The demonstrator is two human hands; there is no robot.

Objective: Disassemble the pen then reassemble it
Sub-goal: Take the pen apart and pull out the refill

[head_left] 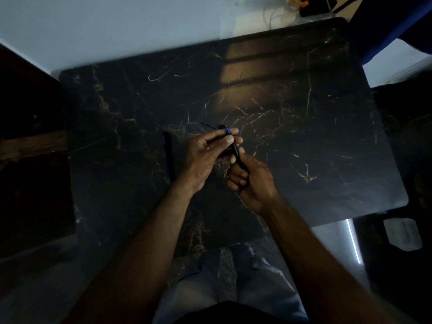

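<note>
My right hand (251, 181) is closed around the dark pen barrel (237, 154), which points up and to the left. My left hand (205, 155) pinches a small blue piece (228, 130) at the barrel's upper end between thumb and fingers. A thin blue refill (208, 125) sticks out to the upper left beyond my left fingers. A long dark pen part (168, 155), possibly the cap, lies on the black marble table (304, 136) to the left of my left hand. The scene is dim and the joint between barrel and blue piece is partly hidden by fingers.
The table's front edge runs just below my forearms, with my legs in jeans (233, 277) under it. Cables and an orange object (297, 1) lie beyond the far right corner. A dark wooden surface (30, 146) stands on the left.
</note>
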